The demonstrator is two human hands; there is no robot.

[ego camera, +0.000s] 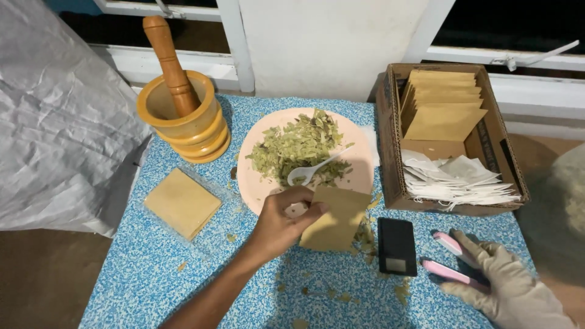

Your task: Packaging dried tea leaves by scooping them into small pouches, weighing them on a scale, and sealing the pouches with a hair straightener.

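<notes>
My bare left hand (277, 225) pinches a flat brown paper pouch (335, 218) by its left edge, just in front of a pink plate (250, 183). The plate carries a heap of dried green leaves (292, 146) and a white plastic spoon (311, 170). My right hand (512, 286), in a pale glove, sits at the lower right with its fingers closed around a pink clip-like tool (451, 271) lying on the blue speckled table (140, 274). A small black pocket scale (397, 245) lies between my two hands.
A cardboard box (390, 152) at right holds brown pouches (442, 103) and white filter bags (457, 180). A wooden mortar (183, 131) with its pestle (167, 52) stands at back left. A clear-wrapped stack of pouches (181, 202) lies left, beside grey sheeting (55, 122). Leaf crumbs dot the table.
</notes>
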